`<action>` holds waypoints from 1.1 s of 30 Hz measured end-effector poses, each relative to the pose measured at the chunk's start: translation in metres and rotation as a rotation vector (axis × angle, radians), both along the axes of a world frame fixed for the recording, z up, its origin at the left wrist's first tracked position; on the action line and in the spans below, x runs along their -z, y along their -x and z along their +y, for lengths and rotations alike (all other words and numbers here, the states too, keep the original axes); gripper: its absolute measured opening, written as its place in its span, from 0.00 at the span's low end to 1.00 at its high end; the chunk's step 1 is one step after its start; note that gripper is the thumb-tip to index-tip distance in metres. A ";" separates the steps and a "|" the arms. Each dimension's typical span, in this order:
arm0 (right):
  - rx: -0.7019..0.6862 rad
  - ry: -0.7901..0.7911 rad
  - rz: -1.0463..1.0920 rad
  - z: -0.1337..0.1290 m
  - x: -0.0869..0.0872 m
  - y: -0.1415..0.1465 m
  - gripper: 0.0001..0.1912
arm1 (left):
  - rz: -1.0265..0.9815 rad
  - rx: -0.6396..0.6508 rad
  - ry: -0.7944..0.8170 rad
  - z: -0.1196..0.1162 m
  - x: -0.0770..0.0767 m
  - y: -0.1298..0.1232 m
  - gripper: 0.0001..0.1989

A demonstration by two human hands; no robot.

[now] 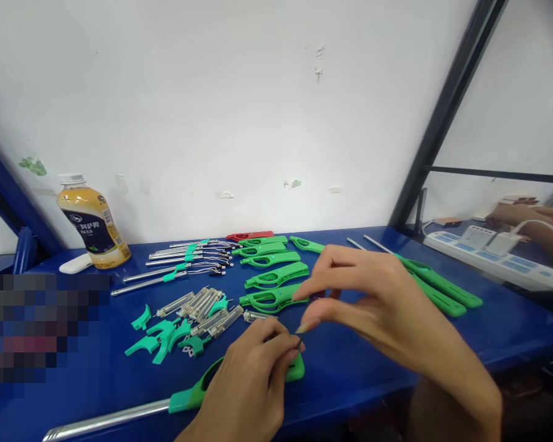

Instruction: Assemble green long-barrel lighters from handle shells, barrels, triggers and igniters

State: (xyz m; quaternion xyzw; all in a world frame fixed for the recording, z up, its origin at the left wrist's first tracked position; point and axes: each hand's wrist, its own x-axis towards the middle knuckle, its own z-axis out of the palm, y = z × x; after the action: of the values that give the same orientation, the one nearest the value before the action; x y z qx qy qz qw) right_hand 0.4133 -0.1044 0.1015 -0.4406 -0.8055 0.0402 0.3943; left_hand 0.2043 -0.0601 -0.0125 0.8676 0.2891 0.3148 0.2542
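Note:
My left hand is wrapped over the handle of a green utility lighter, whose long metal tube points left along the table's front. A small dark piece shows at my left thumb and fingertips; its kind is unclear. My right hand hovers just right of and above it, thumb and forefinger apart, with nothing visible between them. Beyond my hands lie several green handle shells, clear fuel tanks, teal triggers and metal tubes with wires.
A yellow drink bottle and a white object stand at the back left. One red handle shell lies by the wall. Green lighters rest at right, near a white power strip. Another person's hand is beyond.

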 end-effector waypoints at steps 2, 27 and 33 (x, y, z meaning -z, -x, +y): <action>-0.089 0.050 0.012 -0.004 -0.001 -0.006 0.07 | -0.004 -0.001 0.004 0.000 0.000 0.000 0.16; 0.150 0.139 -0.036 0.002 0.002 0.008 0.14 | 0.017 0.009 0.003 0.003 0.002 -0.001 0.17; -0.040 0.192 0.077 -0.003 -0.003 -0.005 0.07 | -0.006 -0.012 -0.006 -0.001 0.001 -0.002 0.17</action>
State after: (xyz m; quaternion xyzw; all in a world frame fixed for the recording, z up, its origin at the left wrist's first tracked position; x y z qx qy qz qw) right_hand 0.4184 -0.1074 0.1047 -0.4583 -0.7908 0.1421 0.3800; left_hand 0.2058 -0.0616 -0.0140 0.8656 0.2928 0.3196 0.2507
